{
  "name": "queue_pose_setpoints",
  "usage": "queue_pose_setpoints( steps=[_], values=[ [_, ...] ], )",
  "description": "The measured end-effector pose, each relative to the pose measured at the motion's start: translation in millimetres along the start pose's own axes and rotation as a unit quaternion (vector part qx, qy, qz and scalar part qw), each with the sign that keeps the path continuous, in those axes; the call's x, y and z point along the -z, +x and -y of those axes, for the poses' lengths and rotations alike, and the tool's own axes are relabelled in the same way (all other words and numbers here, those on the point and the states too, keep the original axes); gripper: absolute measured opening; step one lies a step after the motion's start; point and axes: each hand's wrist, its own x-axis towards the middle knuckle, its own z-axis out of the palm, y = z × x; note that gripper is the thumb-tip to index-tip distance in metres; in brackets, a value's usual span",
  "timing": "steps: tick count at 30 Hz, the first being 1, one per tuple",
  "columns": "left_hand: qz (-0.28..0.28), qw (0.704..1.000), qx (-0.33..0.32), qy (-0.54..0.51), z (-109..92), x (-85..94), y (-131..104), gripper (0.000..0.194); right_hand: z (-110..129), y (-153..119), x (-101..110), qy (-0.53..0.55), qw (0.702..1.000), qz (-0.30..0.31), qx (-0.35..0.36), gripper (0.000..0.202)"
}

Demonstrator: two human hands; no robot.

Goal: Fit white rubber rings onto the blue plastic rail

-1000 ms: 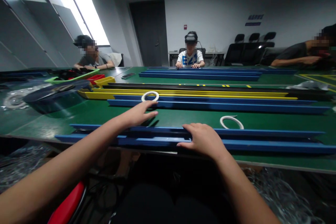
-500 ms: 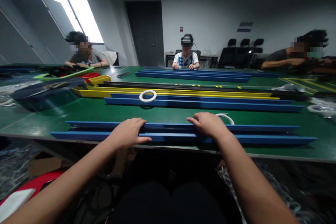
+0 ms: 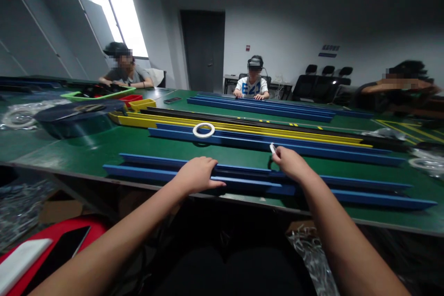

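A long blue channel lies lengthwise along the front of the green table. My left hand grips it near the middle, the thumb along the near wall and the fingers over the far wall. My right hand pinches a narrow white tape roll between thumb and fingers, just above the channel's far side. Seen nearly edge-on, that roll is partly hidden by the fingers. Another white tape roll leans on a second blue channel farther back.
Behind are a yellow channel and black strips. A large dark blue roll and a green tray stand left. More blue channels lie before a person across the table. Other people sit at both sides.
My right hand has left the channel and picked up the white tape roll that lay behind it. My left hand stays on the channel. The view has shifted, and the channel sits more slanted.
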Motion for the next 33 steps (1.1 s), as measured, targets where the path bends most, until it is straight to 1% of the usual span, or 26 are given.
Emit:
queue_pose_setpoints(
  steps=[1,3,5,6,8,10,12,15,18,20,26,33],
  values=[
    [-0.004,1.000,-0.005,0.001,-10,-2.1,7,0.074,12,-8,-2,0.004,1.000,-0.021,0.011,0.043],
    [-0.006,1.000,-0.016,0.004,-34,-7.7,23,0.075,34,-22,-10,-0.002,0.995,-0.087,0.049,0.042],
    [-0.009,1.000,-0.027,0.007,-59,-15.0,40,0.076,48,-32,-21,-0.012,0.989,-0.131,0.068,0.038],
    [-0.012,0.999,-0.035,0.004,-71,-19.0,48,0.075,52,-35,-27,-0.022,0.988,-0.138,0.059,0.037],
    [-0.027,0.999,-0.040,0.000,-91,-26.3,60,0.068,52,-38,-37,-0.040,0.987,-0.155,0.023,0.034],
    [-0.041,0.998,-0.038,-0.004,-103,-31.5,66,0.065,45,-39,-45,-0.046,0.982,-0.181,-0.001,0.033],
    [-0.060,0.998,-0.035,-0.006,-108,-33.8,66,0.065,38,-39,-49,-0.037,0.977,-0.209,0.001,0.033],
    [-0.087,0.995,-0.039,-0.002,-108,-33.2,61,0.066,32,-41,-52,-0.021,0.972,-0.231,0.030,0.030],
    [-0.096,0.995,-0.033,0.002,-108,-31.1,56,0.066,31,-44,-52,-0.018,0.968,-0.242,0.059,0.028],
    [-0.096,0.995,-0.028,0.006,-109,-30.2,56,0.065,31,-44,-53,-0.020,0.967,-0.248,0.060,0.028],
    [-0.084,0.996,-0.035,0.017,-111,-28.7,59,0.069,28,-41,-56,-0.031,0.969,-0.237,0.060,0.030],
    [-0.084,0.996,-0.036,0.023,-110,-28.4,60,0.062,33,-42,-46,-0.035,0.973,-0.212,0.082,0.038]
  ],
)
